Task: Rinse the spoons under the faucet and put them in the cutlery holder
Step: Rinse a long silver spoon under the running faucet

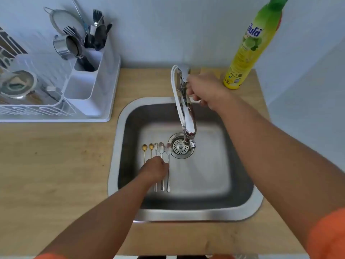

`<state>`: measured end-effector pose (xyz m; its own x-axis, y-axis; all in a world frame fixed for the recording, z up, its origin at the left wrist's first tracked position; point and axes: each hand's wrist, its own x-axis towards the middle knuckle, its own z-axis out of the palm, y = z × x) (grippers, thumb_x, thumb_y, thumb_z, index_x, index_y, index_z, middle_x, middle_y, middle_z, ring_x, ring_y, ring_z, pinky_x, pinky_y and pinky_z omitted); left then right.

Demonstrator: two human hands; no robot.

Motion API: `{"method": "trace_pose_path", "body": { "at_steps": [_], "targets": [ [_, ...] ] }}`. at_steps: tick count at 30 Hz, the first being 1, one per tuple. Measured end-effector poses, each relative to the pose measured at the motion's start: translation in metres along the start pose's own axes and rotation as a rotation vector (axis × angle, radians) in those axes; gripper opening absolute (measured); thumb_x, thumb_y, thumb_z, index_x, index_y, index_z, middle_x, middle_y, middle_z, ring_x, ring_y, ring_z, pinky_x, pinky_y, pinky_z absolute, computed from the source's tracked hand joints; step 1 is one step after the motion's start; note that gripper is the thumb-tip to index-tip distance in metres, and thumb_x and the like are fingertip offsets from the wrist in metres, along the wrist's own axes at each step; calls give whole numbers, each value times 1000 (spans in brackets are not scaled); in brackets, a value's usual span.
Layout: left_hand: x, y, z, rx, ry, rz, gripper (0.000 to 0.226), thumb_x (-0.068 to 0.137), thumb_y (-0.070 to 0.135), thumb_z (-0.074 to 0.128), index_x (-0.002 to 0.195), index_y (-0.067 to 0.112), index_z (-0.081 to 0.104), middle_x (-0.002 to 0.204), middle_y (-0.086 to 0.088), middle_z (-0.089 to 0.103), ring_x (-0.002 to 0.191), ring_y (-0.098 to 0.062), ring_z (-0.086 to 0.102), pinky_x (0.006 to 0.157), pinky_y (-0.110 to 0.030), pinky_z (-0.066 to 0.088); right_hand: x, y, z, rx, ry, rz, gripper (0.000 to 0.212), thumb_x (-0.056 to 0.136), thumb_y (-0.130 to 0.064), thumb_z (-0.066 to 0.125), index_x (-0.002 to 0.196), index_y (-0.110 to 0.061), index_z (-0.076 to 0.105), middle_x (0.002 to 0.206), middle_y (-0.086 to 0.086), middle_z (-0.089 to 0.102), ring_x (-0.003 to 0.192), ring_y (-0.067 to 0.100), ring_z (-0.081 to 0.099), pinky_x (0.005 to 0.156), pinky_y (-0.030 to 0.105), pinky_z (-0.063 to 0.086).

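Five spoons (158, 161) lie just left of the drain (180, 146). The left hand (155, 170) closes over their handles; the right hand (203, 90) grips the faucet (186, 113). A sudden jet could scatter them.

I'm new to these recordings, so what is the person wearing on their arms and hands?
Both hands, left hand and right hand, are bare: no gloves, rings or watch visible. The forearms are uncovered too. Bright orange sleeves show only at the picture's bottom edge.
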<state>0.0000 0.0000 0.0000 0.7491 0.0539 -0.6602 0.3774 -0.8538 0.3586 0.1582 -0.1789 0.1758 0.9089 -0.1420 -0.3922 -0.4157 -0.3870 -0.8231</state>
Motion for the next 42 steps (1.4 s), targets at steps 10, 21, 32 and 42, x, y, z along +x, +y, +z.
{"method": "trace_pose_path", "body": {
  "at_steps": [10,21,32,42],
  "targets": [
    [25,10,17,179,118,-68,32,90,45,52,98,20,69,98,-2,69,82,-25,62,70,-32,47,15,-3,11,89,-13,71,25,93,-10,47,70,-15,55,60,1,50,45,14,36,37,16,24],
    [34,15,26,264,187,-65,29,89,43,61,105,21,71,109,-3,72,100,-29,71,72,-32,45,19,-13,11,208,3,120,4,95,-20,50,95,-17,53,68,-1,45,41,10,31,42,16,21],
    [28,23,22,123,122,-122,19,82,36,63,75,20,55,80,1,64,72,-23,63,64,-29,45,4,50,0,171,104,130,26,91,-34,54,74,-19,67,51,-10,57,44,13,40,41,15,27],
    [14,28,20,-420,-167,-74,31,91,32,68,73,7,72,58,-2,69,49,-15,61,48,-23,47,-54,183,49,-74,-163,346,14,88,-19,55,79,-12,64,71,6,51,59,21,38,46,25,26]
  ]
}}
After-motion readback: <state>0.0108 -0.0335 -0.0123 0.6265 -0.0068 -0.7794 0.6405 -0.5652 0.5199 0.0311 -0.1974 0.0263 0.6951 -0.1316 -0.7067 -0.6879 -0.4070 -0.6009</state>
